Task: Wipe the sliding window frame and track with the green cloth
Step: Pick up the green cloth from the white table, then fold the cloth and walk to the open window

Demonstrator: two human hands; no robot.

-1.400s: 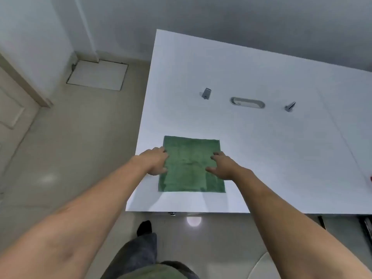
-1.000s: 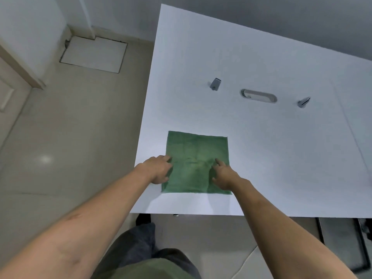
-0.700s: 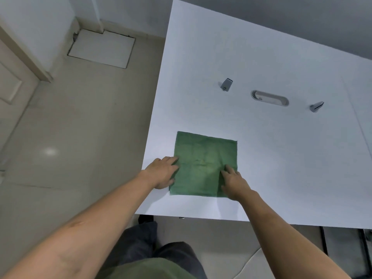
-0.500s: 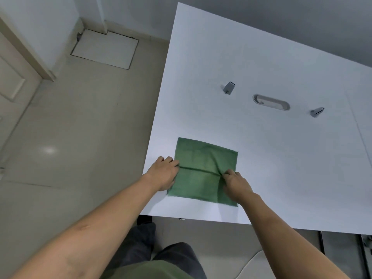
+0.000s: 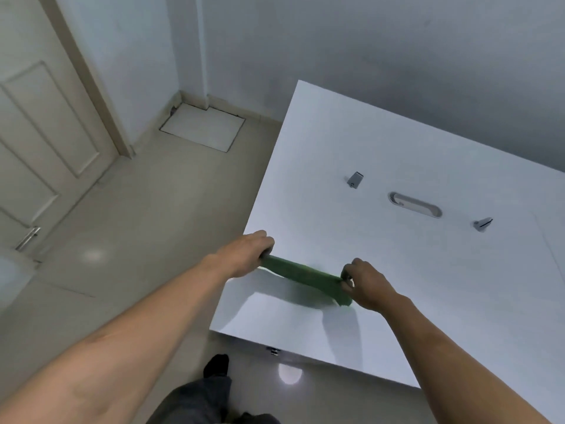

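The green cloth (image 5: 305, 275) hangs lifted above the white table (image 5: 397, 270), stretched into a narrow band between both hands and casting a shadow on the tabletop. My left hand (image 5: 244, 255) grips its left end near the table's left edge. My right hand (image 5: 365, 284) pinches its right end, slightly lower and nearer to me. No sliding window frame or track is in view.
On the table lie two small metal fittings (image 5: 354, 179) (image 5: 482, 224) and an oval grommet slot (image 5: 414, 204). A panelled door (image 5: 39, 142) with a handle stands at the left. A white floor hatch (image 5: 203, 129) sits in the corner. My leg and shoe (image 5: 215, 365) are below the table edge.
The cloth lay flat on the table under both hands; now both hands have gripped its near corners and lifted it off the surface. The camera has tilted up toward the wall and door.
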